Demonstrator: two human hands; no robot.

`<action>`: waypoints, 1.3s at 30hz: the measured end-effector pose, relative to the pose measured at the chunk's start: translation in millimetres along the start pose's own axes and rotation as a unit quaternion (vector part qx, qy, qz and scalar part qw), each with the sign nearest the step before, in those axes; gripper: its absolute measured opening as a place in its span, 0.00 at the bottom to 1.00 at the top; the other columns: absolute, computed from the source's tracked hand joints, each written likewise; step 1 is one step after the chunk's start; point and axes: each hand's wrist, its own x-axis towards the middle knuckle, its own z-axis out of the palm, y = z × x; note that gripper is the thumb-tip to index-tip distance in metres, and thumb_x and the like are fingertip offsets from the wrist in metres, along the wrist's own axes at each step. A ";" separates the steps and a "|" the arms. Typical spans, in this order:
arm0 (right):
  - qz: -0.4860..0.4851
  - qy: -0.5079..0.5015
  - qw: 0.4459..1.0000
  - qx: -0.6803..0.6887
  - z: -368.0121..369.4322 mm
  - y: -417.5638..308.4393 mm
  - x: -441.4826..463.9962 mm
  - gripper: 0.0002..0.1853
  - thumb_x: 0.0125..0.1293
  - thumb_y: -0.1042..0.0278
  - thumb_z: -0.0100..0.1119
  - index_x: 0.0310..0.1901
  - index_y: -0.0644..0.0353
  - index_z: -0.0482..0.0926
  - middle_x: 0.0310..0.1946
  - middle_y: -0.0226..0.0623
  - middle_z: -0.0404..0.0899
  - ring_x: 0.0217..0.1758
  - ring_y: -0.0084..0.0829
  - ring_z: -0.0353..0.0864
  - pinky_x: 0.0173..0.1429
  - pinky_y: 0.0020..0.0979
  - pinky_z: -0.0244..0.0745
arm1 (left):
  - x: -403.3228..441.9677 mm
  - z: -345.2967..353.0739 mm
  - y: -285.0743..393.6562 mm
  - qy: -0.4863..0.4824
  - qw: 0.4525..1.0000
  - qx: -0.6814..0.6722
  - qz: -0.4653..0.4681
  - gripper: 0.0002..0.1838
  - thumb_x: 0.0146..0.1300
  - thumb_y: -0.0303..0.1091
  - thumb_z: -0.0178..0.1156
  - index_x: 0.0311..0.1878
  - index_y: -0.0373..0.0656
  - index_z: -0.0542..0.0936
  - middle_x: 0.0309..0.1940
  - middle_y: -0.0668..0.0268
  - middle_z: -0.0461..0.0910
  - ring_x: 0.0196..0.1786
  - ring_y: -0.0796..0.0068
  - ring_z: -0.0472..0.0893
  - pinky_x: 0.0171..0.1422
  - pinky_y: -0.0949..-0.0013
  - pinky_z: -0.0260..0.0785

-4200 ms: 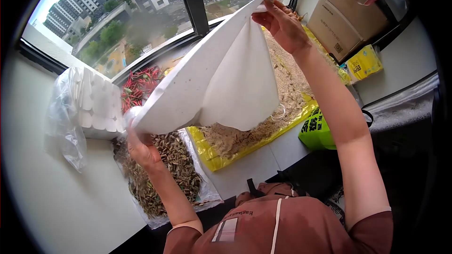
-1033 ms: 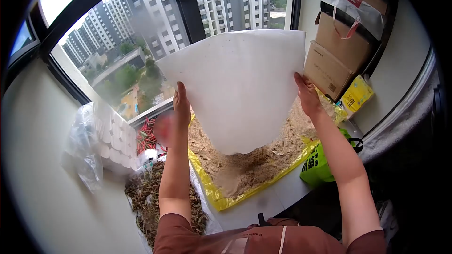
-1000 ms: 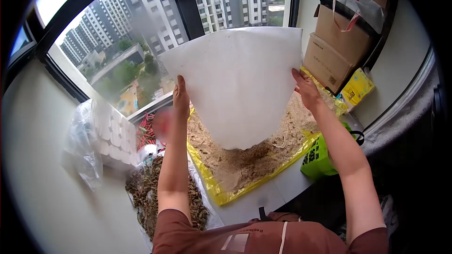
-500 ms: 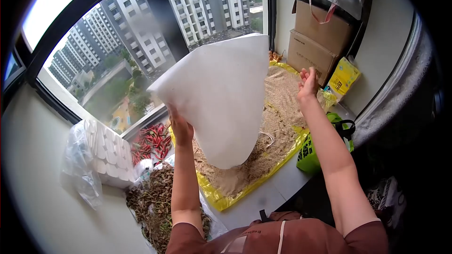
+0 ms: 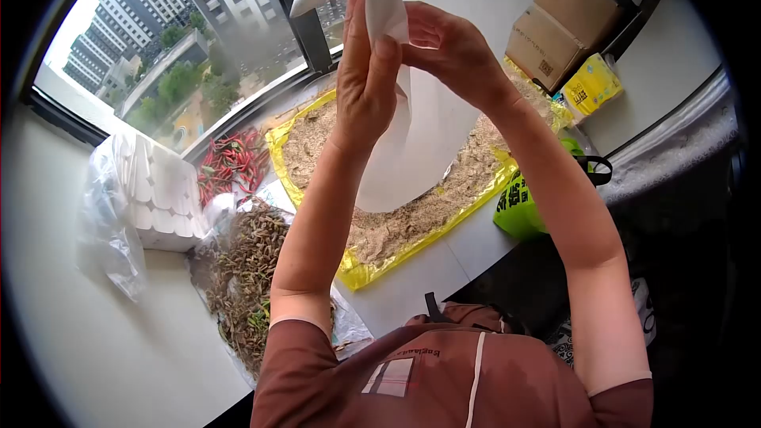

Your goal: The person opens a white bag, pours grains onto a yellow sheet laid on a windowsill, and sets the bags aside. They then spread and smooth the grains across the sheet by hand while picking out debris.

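A white cloth-like sheet [image 5: 420,143] hangs in front of me, bunched at the top and wider below. My left hand [image 5: 367,79] holds its upper part, thumb against the folded material. My right hand [image 5: 456,47] is beside it, its curled fingers at the gathered edge; the fingertips are partly hidden. The lower end of the sheet hangs over coarse tan grain-like material [image 5: 396,238] spread on a yellow plastic sheet [image 5: 357,273].
Red chilies [image 5: 234,162] lie near the window. Dried brown pods [image 5: 250,269] are at the lower left, beside stacked white rolls [image 5: 162,198] in plastic. Cardboard boxes [image 5: 547,43], a yellow packet [image 5: 590,87] and a green bag [image 5: 519,210] are on the right.
The sheet has gone from spread wide to gathered and folded at the top. Both hands have risen, and my right hand has moved left to meet my left hand. The view has tilted down.
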 end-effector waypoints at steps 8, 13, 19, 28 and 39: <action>-0.068 0.033 0.997 -0.024 -33.9 -24.1 24.7 0.11 0.66 0.72 0.55 0.48 0.58 0.80 0.39 0.36 0.83 0.42 0.21 0.78 0.51 0.26 0.73 | 27.6 -51.1 30.1 0.014 0.959 0.244 0.142 0.35 0.61 0.47 0.61 0.67 0.41 0.61 0.65 0.53 0.62 0.68 0.58 0.59 0.71 0.58 0.50; -0.037 -0.130 0.988 -0.072 -14.0 -18.4 27.1 0.13 0.67 0.73 0.53 0.52 0.60 0.77 0.42 0.34 0.83 0.45 0.21 0.78 0.54 0.27 0.72 | 37.6 -92.9 -30.6 0.047 0.984 0.052 -0.165 0.33 0.59 0.37 0.65 0.64 0.38 0.64 0.60 0.58 0.68 0.64 0.67 0.65 0.68 0.64 0.56; -0.057 -0.107 0.949 -0.291 -40.8 -40.0 38.2 0.13 0.68 0.67 0.53 0.51 0.59 0.77 0.38 0.43 0.82 0.41 0.31 0.81 0.49 0.29 0.74 | 62.1 -93.3 -14.6 0.084 0.982 0.164 -0.035 0.17 0.60 0.29 0.63 0.52 0.40 0.74 0.42 0.65 0.79 0.42 0.75 0.79 0.54 0.73 0.70; -0.158 -0.032 0.836 -0.524 -55.8 1.0 12.3 0.13 0.61 0.72 0.50 0.43 0.48 0.81 0.33 0.38 0.83 0.36 0.36 0.83 0.47 0.36 0.75 | 11.8 -121.6 -65.3 0.169 0.939 0.288 -0.080 0.14 0.70 0.35 0.50 0.53 0.39 0.76 0.43 0.69 0.77 0.47 0.81 0.73 0.56 0.75 0.65; -0.050 -0.007 0.863 -0.502 -71.9 1.7 -5.9 0.11 0.62 0.75 0.52 0.40 0.50 0.82 0.32 0.36 0.84 0.39 0.31 0.84 0.47 0.33 0.75 | 31.6 -94.3 -75.2 0.119 0.956 0.246 -0.106 0.15 0.70 0.32 0.48 0.56 0.37 0.70 0.50 0.57 0.76 0.55 0.65 0.76 0.60 0.60 0.69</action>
